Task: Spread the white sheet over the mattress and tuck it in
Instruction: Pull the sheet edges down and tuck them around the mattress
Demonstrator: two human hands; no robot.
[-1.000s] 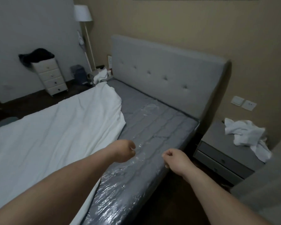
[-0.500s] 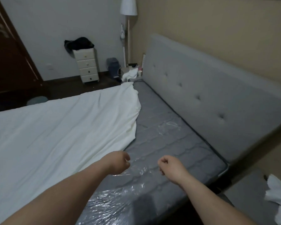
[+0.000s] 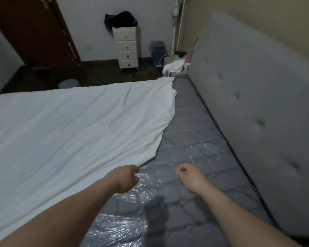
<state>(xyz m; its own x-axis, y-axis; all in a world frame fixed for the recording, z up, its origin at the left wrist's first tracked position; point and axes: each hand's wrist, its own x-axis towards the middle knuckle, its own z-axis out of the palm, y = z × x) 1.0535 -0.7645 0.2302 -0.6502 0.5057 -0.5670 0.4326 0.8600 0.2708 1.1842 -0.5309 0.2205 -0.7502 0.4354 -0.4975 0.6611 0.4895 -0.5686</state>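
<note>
Since half a second ago both hands sit further over the bed, and the view has swung left so the dark door [image 3: 30, 31] now shows. The white sheet [image 3: 70, 132] covers the left part of the mattress [image 3: 200, 139], its slanted edge running from the far corner down to the left hand [image 3: 124, 178]. That hand is curled into a fist right at the sheet's edge; whether it actually pinches the fabric I cannot tell. The right hand [image 3: 190, 177] is also loosely fisted, hovering above the bare grey quilted mattress (still under clear plastic wrap [image 3: 121, 229]) with nothing visibly in it. The padded headboard [image 3: 257, 86] stands along the right, with a white drawer unit [image 3: 127, 49] against the far wall
</note>
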